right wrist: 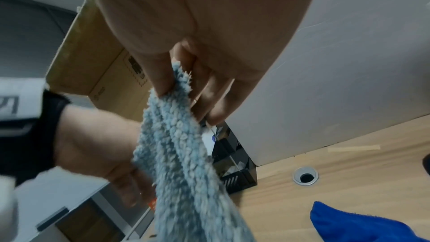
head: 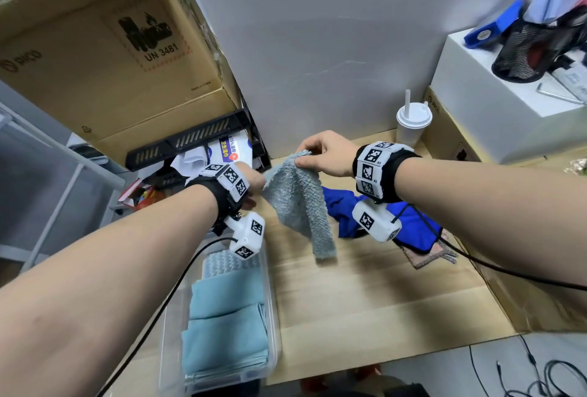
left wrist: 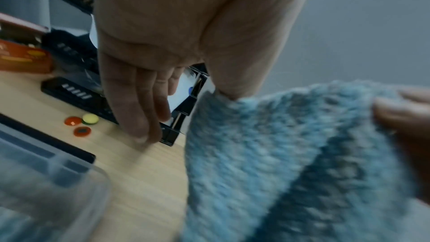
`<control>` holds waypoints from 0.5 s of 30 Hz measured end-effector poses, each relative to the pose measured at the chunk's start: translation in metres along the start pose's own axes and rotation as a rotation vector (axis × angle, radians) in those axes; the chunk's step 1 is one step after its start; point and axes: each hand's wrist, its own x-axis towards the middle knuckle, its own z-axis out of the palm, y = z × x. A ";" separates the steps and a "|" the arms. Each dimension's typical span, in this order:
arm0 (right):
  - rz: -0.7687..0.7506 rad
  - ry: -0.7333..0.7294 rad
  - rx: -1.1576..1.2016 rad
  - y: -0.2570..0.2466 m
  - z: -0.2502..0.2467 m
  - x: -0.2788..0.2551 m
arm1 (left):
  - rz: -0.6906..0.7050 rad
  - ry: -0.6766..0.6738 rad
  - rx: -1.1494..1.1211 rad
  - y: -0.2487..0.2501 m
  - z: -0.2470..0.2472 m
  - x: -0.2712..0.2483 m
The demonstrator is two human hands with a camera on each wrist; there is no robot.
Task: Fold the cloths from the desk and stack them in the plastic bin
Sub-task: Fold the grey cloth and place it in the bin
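A fluffy grey-blue cloth (head: 298, 206) hangs above the wooden desk (head: 381, 295), held between both hands. My right hand (head: 301, 160) pinches its top corner between thumb and fingers (right wrist: 163, 80). My left hand (head: 259, 188) holds the cloth's left edge at the thumb (left wrist: 232, 80); its other fingers (left wrist: 137, 109) hang down straight. The same cloth (left wrist: 267, 154) fills the left wrist view. A bright blue cloth (head: 413, 228) lies crumpled on the desk under my right wrist, with a reddish patterned cloth (head: 428, 255) beside it. The clear plastic bin (head: 274, 307) at the desk's left front holds folded teal cloths (head: 228, 317).
A black slotted tray rack (head: 190, 140) with papers stands behind my left hand, under a big cardboard box (head: 111, 47). A white lidded cup with a straw (head: 413, 126) stands at the back. Boxes (head: 495, 85) line the right side. Small coloured discs (left wrist: 81, 122) lie near the rack.
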 end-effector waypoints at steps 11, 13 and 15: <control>0.104 0.124 -0.192 0.029 -0.018 -0.010 | 0.116 -0.038 -0.429 -0.002 -0.025 0.006; 0.097 0.130 -0.155 0.023 -0.020 -0.008 | 0.123 -0.034 -0.455 -0.002 -0.028 0.006; 0.115 0.130 -0.092 0.019 -0.021 -0.003 | 0.131 -0.011 -0.480 0.000 -0.032 0.004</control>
